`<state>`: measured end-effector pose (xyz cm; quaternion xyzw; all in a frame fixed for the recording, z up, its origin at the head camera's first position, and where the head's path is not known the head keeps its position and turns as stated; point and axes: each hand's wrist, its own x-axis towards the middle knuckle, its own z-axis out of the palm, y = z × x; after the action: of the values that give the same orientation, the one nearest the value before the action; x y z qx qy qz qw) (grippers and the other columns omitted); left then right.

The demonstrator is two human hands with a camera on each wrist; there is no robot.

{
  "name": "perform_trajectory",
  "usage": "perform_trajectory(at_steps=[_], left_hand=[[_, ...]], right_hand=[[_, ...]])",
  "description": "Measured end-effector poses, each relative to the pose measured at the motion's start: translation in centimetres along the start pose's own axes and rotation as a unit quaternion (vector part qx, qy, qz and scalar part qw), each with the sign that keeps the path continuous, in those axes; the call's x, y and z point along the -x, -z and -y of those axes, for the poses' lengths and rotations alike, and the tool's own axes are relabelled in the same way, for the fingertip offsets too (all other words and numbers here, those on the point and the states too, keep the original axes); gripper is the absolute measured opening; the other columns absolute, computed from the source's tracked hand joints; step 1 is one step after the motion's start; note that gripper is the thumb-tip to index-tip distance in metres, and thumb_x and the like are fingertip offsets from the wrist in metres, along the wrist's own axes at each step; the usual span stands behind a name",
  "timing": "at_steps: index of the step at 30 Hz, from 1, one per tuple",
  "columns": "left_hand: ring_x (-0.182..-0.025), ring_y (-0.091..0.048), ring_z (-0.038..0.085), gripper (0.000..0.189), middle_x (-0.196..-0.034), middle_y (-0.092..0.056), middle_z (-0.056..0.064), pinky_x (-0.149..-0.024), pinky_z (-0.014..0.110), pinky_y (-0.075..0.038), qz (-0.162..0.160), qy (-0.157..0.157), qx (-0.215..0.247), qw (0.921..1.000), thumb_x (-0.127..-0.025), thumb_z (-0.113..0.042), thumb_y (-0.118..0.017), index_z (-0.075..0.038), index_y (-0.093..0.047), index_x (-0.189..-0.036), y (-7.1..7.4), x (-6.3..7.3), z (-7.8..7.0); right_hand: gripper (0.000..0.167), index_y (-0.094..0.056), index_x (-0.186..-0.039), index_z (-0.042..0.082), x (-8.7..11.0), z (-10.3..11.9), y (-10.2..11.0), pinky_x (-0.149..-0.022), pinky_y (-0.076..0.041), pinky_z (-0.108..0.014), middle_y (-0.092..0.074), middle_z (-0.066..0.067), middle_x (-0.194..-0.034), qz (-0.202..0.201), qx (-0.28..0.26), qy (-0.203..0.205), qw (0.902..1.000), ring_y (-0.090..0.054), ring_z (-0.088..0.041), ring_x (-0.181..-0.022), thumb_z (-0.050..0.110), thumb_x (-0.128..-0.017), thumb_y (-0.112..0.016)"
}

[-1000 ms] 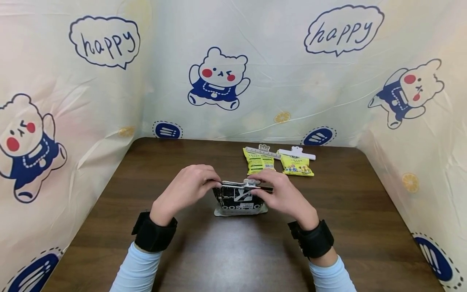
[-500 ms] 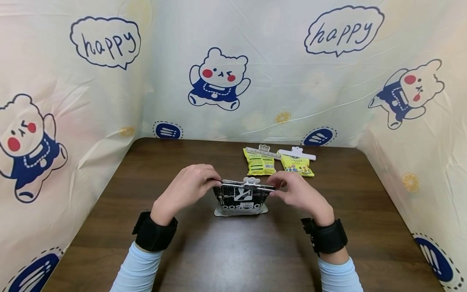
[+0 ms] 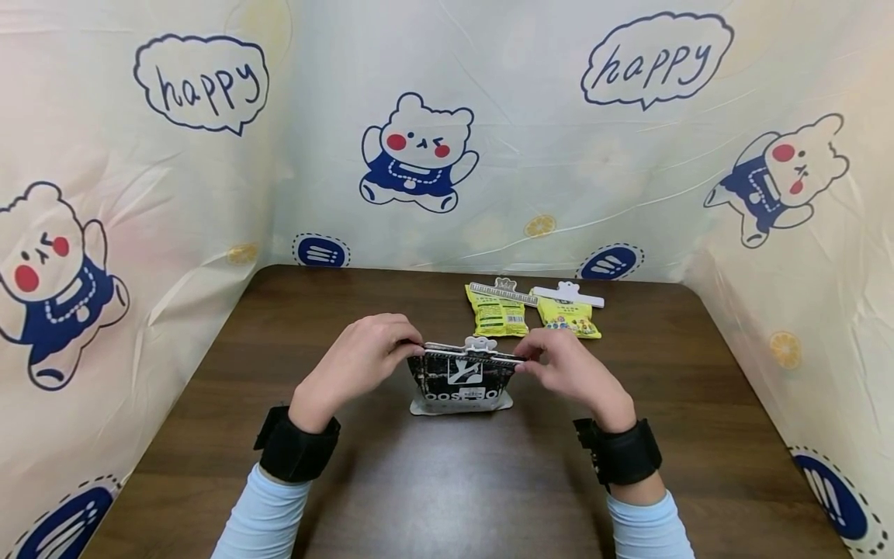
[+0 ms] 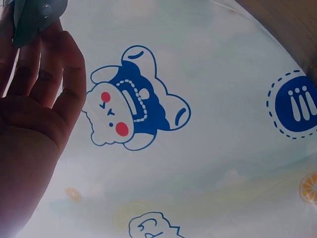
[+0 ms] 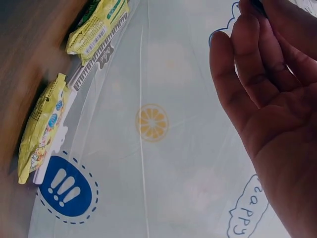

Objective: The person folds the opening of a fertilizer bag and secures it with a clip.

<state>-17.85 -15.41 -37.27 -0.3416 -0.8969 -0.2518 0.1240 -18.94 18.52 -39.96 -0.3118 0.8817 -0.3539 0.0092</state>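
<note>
A black bag [image 3: 447,378] with white print and a pale base stands upright on the table, its top edge spanned by a white sealing clip [image 3: 480,345]. My left hand [image 3: 363,357] pinches the bag's upper left corner between thumb and fingers. At the upper right corner, my right hand [image 3: 576,373] pinches the bag and the end of the clip. In the left wrist view, a pale bit of the bag [image 4: 39,17] shows above the left hand [image 4: 39,99]. The right wrist view has the right hand [image 5: 282,104] with only a dark sliver at its fingertips.
Behind the bag lie two yellow snack packets, one with a grey ruler-marked clip [image 3: 504,292] over its packet [image 3: 499,314], the other with a white clip [image 3: 569,293] over its packet [image 3: 569,318]. A printed cloth [image 3: 419,233] borders the brown table [image 3: 447,481].
My right hand has left the middle of the clip and moved right to the bag's upper right corner. The left hand keeps its place at the left corner.
</note>
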Motion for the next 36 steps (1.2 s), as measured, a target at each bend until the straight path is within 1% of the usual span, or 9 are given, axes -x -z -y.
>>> perform_trajectory(at_steps=[4, 8, 11, 15, 18, 21, 24, 29, 36], left_hand=[[-0.083, -0.062, 0.010, 0.008, -0.091, -0.068, -0.008, -0.073, 0.032, -0.053, -0.003, 0.006, -0.009, 0.9999, -0.093, -0.010, -0.083, -0.016, -0.080, -0.096, 0.0, -0.1, 0.0], [-0.087, -0.064, 0.012, 0.007, -0.095, -0.070, -0.007, -0.075, 0.034, -0.054, -0.006, 0.014, -0.017, 0.9997, -0.095, -0.011, -0.082, -0.015, -0.080, -0.100, -0.2, -0.1, 0.0], [-0.091, -0.065, 0.014, 0.008, -0.098, -0.071, -0.006, -0.076, 0.035, -0.054, -0.009, 0.017, -0.019, 0.9996, -0.096, -0.013, -0.080, -0.015, -0.080, -0.103, -0.4, -0.1, 0.1], [-0.097, -0.066, 0.017, 0.012, -0.103, -0.072, -0.004, -0.081, 0.038, -0.055, -0.011, 0.017, -0.025, 0.9995, -0.097, -0.014, -0.080, -0.014, -0.079, -0.109, -0.6, -0.1, 0.2], [-0.104, -0.065, 0.021, 0.020, -0.109, -0.073, -0.001, -0.089, 0.043, -0.052, -0.016, 0.008, -0.029, 0.9994, -0.095, -0.017, -0.082, -0.014, -0.078, -0.115, -0.8, -0.1, 0.2], [-0.114, -0.062, 0.024, 0.029, -0.117, -0.071, 0.002, -0.097, 0.048, -0.047, -0.028, -0.010, -0.028, 0.9992, -0.093, -0.021, -0.084, -0.014, -0.077, -0.120, -1.0, -0.2, 0.0], [-0.119, -0.059, 0.024, 0.032, -0.121, -0.070, 0.002, -0.099, 0.050, -0.043, -0.041, -0.030, -0.024, 0.9984, -0.092, -0.022, -0.085, -0.015, -0.077, -0.122, -1.3, -0.3, -0.2], [-0.118, -0.058, 0.023, 0.031, -0.119, -0.068, 0.002, -0.096, 0.048, -0.044, -0.050, -0.053, -0.021, 0.9971, -0.089, -0.020, -0.088, -0.013, -0.078, -0.118, -1.8, -0.5, -0.5], [-0.116, -0.058, 0.022, 0.021, -0.117, -0.067, 0.000, -0.099, 0.049, -0.044, -0.043, -0.088, -0.010, 0.9952, -0.089, -0.017, -0.087, -0.013, -0.080, -0.109, -2.3, -0.8, -1.2]], right_hand=[[0.013, -0.077, -0.100, 0.007, -0.1, -0.1, -0.1, -0.075, -0.057, -0.043, -0.071, -0.003, -0.091, -0.002, -0.001, -0.001, 1.0000, -0.064, -0.014, -0.083, -0.002, -0.091, -0.080], [0.014, -0.076, -0.103, 0.007, -0.2, -0.3, -0.2, -0.079, -0.058, -0.049, -0.071, -0.002, -0.095, -0.004, -0.005, -0.003, 1.0000, -0.067, -0.015, -0.087, -0.001, -0.093, -0.079], [0.014, -0.076, -0.106, 0.007, -0.2, -0.5, -0.3, -0.082, -0.058, -0.048, -0.071, 0.000, -0.097, 0.000, -0.007, -0.009, 0.9999, -0.068, -0.016, -0.090, 0.000, -0.094, -0.078], [0.013, -0.074, -0.108, 0.007, -0.4, -0.6, -0.5, -0.082, -0.058, -0.044, -0.072, -0.002, -0.099, 0.005, -0.006, -0.015, 0.9999, -0.068, -0.017, -0.091, 0.001, -0.096, -0.076], [0.013, -0.072, -0.110, 0.006, -0.5, -0.6, -0.7, -0.081, -0.057, -0.040, -0.072, -0.005, -0.099, 0.008, -0.009, -0.016, 0.9998, -0.068, -0.016, -0.090, 0.002, -0.098, -0.073], [0.013, -0.071, -0.112, 0.005, -0.6, -0.7, -0.9, -0.077, -0.056, -0.038, -0.071, -0.006, -0.097, 0.009, -0.014, -0.024, 0.9996, -0.066, -0.016, -0.086, 0.000, -0.100, -0.071], [0.014, -0.070, -0.113, 0.005, -0.7, -0.7, -1.1, -0.073, -0.054, -0.037, -0.069, -0.005, -0.095, 0.008, -0.012, -0.032, 0.9994, -0.062, -0.016, -0.081, -0.001, -0.100, -0.069], [0.015, -0.069, -0.115, 0.005, -0.8, -0.6, -1.2, -0.072, -0.053, -0.037, -0.069, -0.005, -0.095, 0.000, -0.005, -0.036, 0.9993, -0.060, -0.016, -0.079, -0.002, -0.101, -0.067], [0.020, -0.071, -0.122, 0.003, -1.0, -0.9, -1.7, -0.076, -0.055, -0.038, -0.072, -0.007, -0.107, -0.014, -0.009, -0.044, 0.9989, -0.063, -0.017, -0.085, -0.001, -0.103, -0.066]])
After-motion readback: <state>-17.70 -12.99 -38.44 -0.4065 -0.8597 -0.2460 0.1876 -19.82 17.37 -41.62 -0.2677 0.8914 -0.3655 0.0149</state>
